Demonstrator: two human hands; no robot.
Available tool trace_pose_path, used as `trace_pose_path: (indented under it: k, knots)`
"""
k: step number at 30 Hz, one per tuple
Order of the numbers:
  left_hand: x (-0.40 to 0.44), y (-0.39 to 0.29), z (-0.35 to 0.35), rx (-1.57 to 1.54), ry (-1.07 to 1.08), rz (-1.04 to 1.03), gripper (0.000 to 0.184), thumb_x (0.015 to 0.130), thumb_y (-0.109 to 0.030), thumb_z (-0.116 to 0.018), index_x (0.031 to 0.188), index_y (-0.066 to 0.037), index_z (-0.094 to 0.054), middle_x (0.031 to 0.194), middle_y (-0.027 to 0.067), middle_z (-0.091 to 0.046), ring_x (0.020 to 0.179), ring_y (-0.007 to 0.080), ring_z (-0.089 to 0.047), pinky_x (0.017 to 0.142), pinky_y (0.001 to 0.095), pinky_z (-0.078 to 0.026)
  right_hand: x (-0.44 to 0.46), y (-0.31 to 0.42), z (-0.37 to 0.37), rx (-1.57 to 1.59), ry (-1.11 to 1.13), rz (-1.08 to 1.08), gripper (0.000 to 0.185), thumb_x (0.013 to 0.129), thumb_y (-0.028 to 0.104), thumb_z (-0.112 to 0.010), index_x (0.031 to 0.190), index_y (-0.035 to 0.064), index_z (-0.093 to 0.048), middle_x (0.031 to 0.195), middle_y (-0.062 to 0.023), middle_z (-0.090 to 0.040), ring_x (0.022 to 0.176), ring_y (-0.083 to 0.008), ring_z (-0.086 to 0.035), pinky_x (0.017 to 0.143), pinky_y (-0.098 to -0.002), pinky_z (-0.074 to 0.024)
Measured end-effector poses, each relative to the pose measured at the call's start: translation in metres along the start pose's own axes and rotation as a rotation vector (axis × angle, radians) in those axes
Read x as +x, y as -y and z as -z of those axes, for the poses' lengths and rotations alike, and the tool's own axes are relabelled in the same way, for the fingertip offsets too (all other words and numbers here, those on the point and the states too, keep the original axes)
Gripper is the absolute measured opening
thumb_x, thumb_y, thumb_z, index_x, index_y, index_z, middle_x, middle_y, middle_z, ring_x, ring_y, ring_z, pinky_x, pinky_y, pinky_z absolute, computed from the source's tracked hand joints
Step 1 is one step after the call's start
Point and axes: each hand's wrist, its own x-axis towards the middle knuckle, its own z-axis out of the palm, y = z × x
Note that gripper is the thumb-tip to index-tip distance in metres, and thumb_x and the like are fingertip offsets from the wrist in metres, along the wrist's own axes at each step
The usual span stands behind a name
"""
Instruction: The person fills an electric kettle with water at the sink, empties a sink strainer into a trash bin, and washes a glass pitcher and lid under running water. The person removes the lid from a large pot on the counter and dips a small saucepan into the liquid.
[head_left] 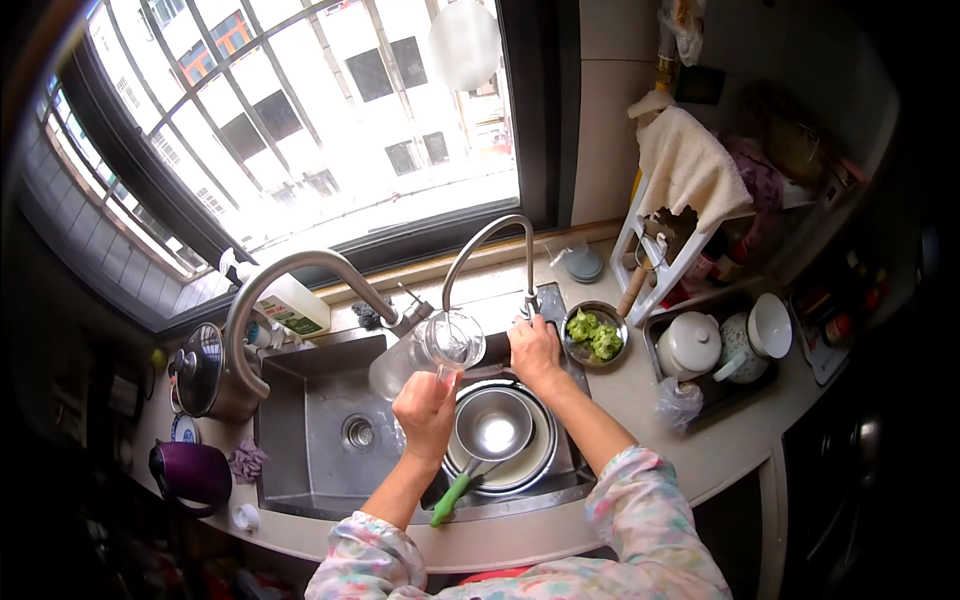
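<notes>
My left hand [428,410] is wrapped round the handle of a clear pitcher [400,365], which is tilted over the sink with its round mouth below the thin curved faucet [487,222]. At the base of that faucet, my right hand [534,347] has its fingers closed on the small tap. Between my forearms a metal strainer [496,425] with a green handle [450,500] rests on pale bowls [545,455] in the right basin. A metal pan [620,350] holding green vegetables [594,334] stands right of my right hand.
The left basin [310,440] lies under a thick faucet [300,262]. A pot [205,370], purple kettle [190,475] and cloth [247,460] stand on the left. On the right are a tray [715,400] with a white lidded pot [690,343] and a rack [655,290].
</notes>
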Motion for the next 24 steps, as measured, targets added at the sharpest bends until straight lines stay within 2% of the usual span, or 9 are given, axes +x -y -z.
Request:
trace_pose_path:
  k: [4, 7, 12, 14, 16, 18, 19, 22, 24]
  knots:
    - [0.007, -0.002, -0.002, 0.052, 0.003, 0.068, 0.034, 0.076, -0.017, -0.068, 0.06, -0.004, -0.041, 0.054, 0.0109, -0.043, 0.047, 0.0295, -0.043, 0.045, 0.0383, -0.033, 0.01, -0.006, -0.015, -0.159, -0.14, -0.051, 0.015, 0.07, 0.009, -0.057, 0.083, 0.0048, -0.063, 0.087, -0.0119, -0.049, 0.083, -0.0277, -0.049, 0.07, -0.0346, -0.0452]
    - [0.013, -0.009, -0.001, 0.072, 0.018, 0.096, 0.033, 0.076, -0.019, -0.068, 0.061, -0.004, -0.042, 0.055, 0.0115, -0.044, 0.048, 0.0303, -0.044, 0.045, 0.0388, -0.034, 0.022, -0.012, -0.02, -0.291, 0.08, 0.006, 0.014, 0.07, 0.011, -0.057, 0.08, 0.0049, -0.064, 0.089, -0.0112, -0.051, 0.083, -0.0269, -0.05, 0.069, -0.0342, -0.0462]
    - [0.013, -0.008, 0.005, 0.073, 0.039, 0.148, 0.037, 0.076, -0.022, -0.069, 0.06, -0.003, -0.042, 0.054, 0.0121, -0.045, 0.047, 0.0299, -0.044, 0.045, 0.0376, -0.034, 0.036, -0.012, -0.036, -0.465, 0.077, 0.07, 0.011, 0.071, 0.014, -0.056, 0.076, 0.0055, -0.063, 0.079, -0.013, -0.054, 0.075, -0.0272, -0.055, 0.06, -0.0354, -0.0484]
    - [0.012, -0.005, 0.012, 0.04, 0.037, 0.205, 0.039, 0.075, -0.024, -0.071, 0.06, -0.003, -0.041, 0.053, 0.0121, -0.045, 0.045, 0.0277, -0.043, 0.045, 0.0363, -0.034, 0.036, -0.022, -0.043, -0.189, 0.065, -0.109, 0.013, 0.076, 0.012, -0.053, 0.081, 0.0027, -0.06, 0.083, -0.016, -0.055, 0.075, -0.0303, -0.058, 0.06, -0.0409, -0.0503]
    - [0.011, -0.002, 0.02, -0.068, 0.024, 0.267, 0.039, 0.074, -0.022, -0.072, 0.059, -0.003, -0.041, 0.052, 0.0043, -0.038, 0.048, 0.0144, -0.034, 0.043, 0.0293, -0.027, 0.037, -0.022, -0.024, 0.083, 0.042, -0.426, 0.014, 0.081, 0.011, -0.048, 0.086, 0.0012, -0.056, 0.086, -0.0182, -0.057, 0.077, -0.0324, -0.061, 0.066, -0.0434, -0.0511]
    - [0.01, -0.001, 0.035, -0.136, 0.029, 0.3, 0.037, 0.072, -0.02, -0.075, 0.059, -0.005, -0.043, 0.052, -0.002, -0.036, 0.05, 0.0052, -0.031, 0.042, 0.0241, -0.023, 0.034, -0.025, -0.016, 0.21, -0.012, -0.506, 0.016, 0.081, 0.013, -0.048, 0.091, 0.0018, -0.056, 0.088, -0.0186, -0.057, 0.079, -0.0364, -0.059, 0.069, -0.0436, -0.0492]
    - [0.006, 0.002, 0.048, -0.134, 0.054, 0.259, 0.037, 0.072, -0.019, -0.075, 0.059, -0.005, -0.043, 0.052, -0.0015, -0.036, 0.049, 0.0055, -0.032, 0.042, 0.0243, -0.023, 0.033, -0.02, -0.008, 0.24, 0.007, -0.512, 0.017, 0.081, 0.013, -0.049, 0.091, 0.0016, -0.055, 0.089, -0.0181, -0.057, 0.078, -0.0368, -0.058, 0.07, -0.0437, -0.0482]
    - [-0.007, 0.001, 0.094, -0.092, 0.095, 0.027, 0.034, 0.07, -0.013, -0.075, 0.06, -0.007, -0.043, 0.053, -0.0001, -0.04, 0.044, 0.0099, -0.038, 0.041, 0.0252, -0.027, 0.013, 0.012, 0.019, 0.293, -0.465, -0.295, 0.016, 0.081, 0.012, -0.052, 0.092, 0.0015, -0.054, 0.09, -0.0171, -0.056, 0.078, -0.0358, -0.056, 0.07, -0.044, -0.046]
    - [-0.015, -0.012, 0.123, -0.159, 0.051, -0.173, 0.031, 0.072, -0.013, -0.073, 0.061, -0.007, -0.044, 0.054, 0.001, -0.042, 0.044, 0.0139, -0.042, 0.04, 0.0259, -0.031, -0.018, 0.049, 0.034, 0.732, -0.155, -0.395, 0.023, 0.081, 0.016, -0.057, 0.101, 0.0041, -0.054, 0.089, -0.0153, -0.056, 0.075, -0.0298, -0.057, 0.067, -0.0387, -0.0458]
